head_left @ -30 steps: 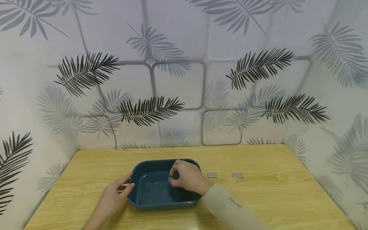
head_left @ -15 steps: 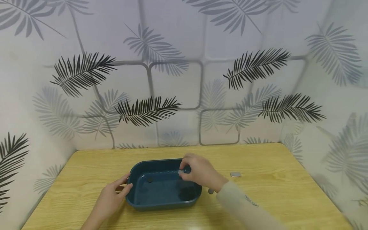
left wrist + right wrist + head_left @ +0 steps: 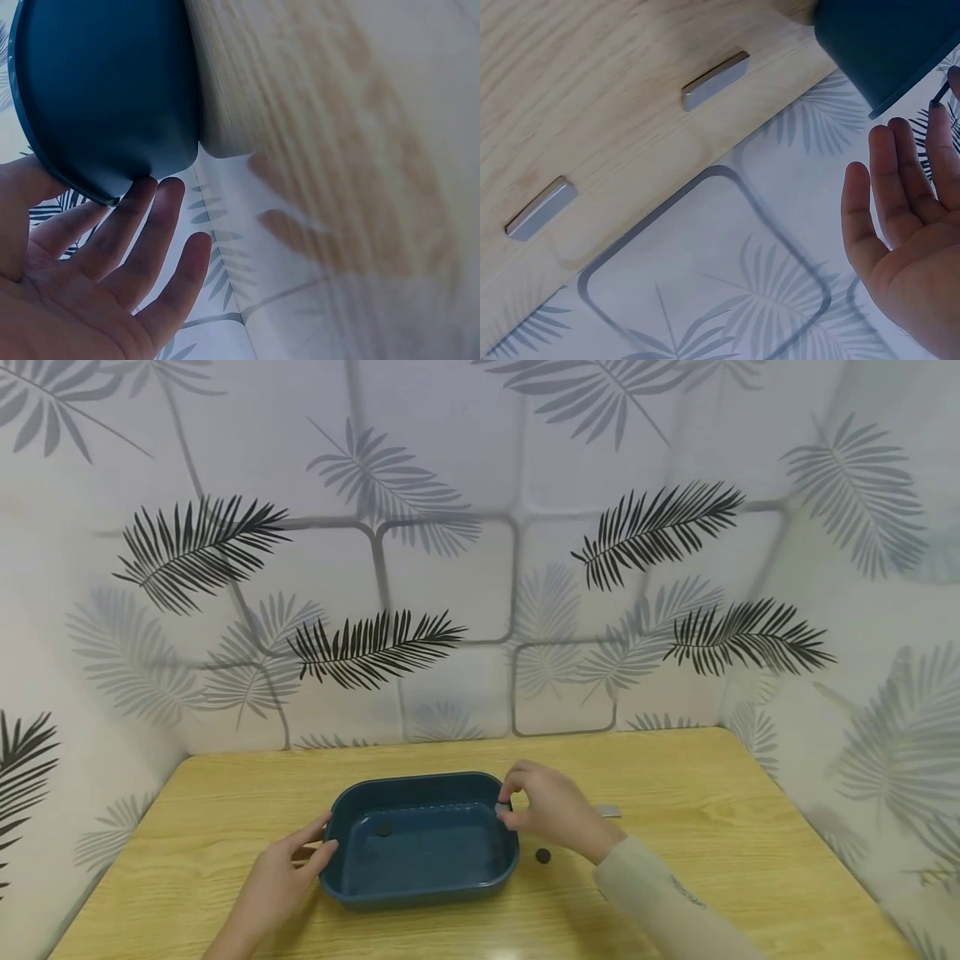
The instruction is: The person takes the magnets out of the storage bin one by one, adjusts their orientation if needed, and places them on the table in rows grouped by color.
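A dark blue tray [image 3: 420, 893] lies on the wooden table, with a small black disc [image 3: 384, 829] on its floor at the left. My left hand [image 3: 318, 847] rests with straight fingers against the tray's left end; the left wrist view shows that hand [image 3: 112, 247] under the tray's rim [image 3: 105, 90]. My right hand [image 3: 504, 802] hovers at the tray's right rim and pinches a small flat grey piece [image 3: 501, 808]. The right wrist view shows the piece [image 3: 939, 93] edge-on between fingertips beside the tray corner [image 3: 885, 45].
Another black disc [image 3: 542, 855] lies on the table just right of the tray. Two grey metal plates [image 3: 715, 79] [image 3: 541, 208] lie further right; one plate [image 3: 609, 811] peeks out behind my right hand. Leaf-patterned walls enclose the table on three sides.
My right hand rose from inside the tray and moved right to its rim with the small piece pinched. The left hand stayed at the tray's left end.
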The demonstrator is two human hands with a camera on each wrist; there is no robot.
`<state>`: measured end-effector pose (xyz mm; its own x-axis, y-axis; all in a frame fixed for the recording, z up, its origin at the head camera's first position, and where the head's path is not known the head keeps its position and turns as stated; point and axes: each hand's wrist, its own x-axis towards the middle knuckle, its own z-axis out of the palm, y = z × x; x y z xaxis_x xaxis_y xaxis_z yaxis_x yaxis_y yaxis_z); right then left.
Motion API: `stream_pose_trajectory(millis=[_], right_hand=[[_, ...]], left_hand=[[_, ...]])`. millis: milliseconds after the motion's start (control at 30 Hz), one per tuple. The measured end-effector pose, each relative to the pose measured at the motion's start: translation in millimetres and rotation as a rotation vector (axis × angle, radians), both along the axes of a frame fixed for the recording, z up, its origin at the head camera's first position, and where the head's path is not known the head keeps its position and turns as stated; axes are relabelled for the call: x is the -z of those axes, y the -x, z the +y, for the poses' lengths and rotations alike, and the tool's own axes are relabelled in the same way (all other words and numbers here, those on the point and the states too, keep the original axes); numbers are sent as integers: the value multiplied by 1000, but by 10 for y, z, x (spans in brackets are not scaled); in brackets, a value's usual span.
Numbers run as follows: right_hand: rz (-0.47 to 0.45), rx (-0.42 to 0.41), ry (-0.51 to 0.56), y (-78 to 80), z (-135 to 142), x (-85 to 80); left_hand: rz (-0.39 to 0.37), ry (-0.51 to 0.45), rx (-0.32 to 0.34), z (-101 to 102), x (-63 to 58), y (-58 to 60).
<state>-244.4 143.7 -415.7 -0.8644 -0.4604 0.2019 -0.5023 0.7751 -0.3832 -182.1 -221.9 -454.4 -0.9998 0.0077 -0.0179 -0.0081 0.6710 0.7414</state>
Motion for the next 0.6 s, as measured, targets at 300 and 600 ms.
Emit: stream_pose_trajectory(millis=[300,600], right_hand=[[2,45,17,-36,226,71],[-16,75,12,-83,501,166]], left_hand=[[1,6,2,8,-12,7],[-5,9,-4,9,-16,-5]])
